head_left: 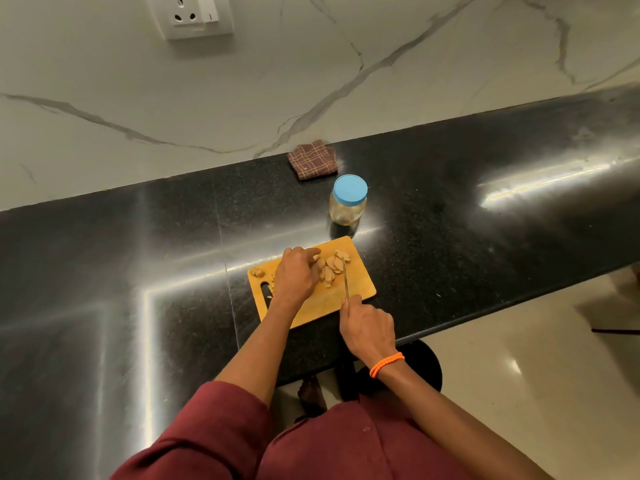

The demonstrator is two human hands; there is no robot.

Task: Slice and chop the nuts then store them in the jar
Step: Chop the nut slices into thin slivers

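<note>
A wooden cutting board [360, 285] lies on the black counter. Several pale nut slices [330, 266] are spread over its far half, and one whole nut [257, 272] sits at its left edge. My left hand [298, 271] rests on the board with its fingers curled over the nuts at the left of the pile. My right hand [367, 327] grips the handle of a thin knife [345, 278], whose blade points away from me and touches the slices. A glass jar [347, 211] with a blue lid [349, 188] stands closed just behind the board.
A folded brown checked cloth [313, 163] lies against the marble wall behind the jar. The counter's front edge [485, 315] runs to the right of the board. A black stool [426, 368] stands below it on the pale floor. A wall socket [194, 15] sits high up.
</note>
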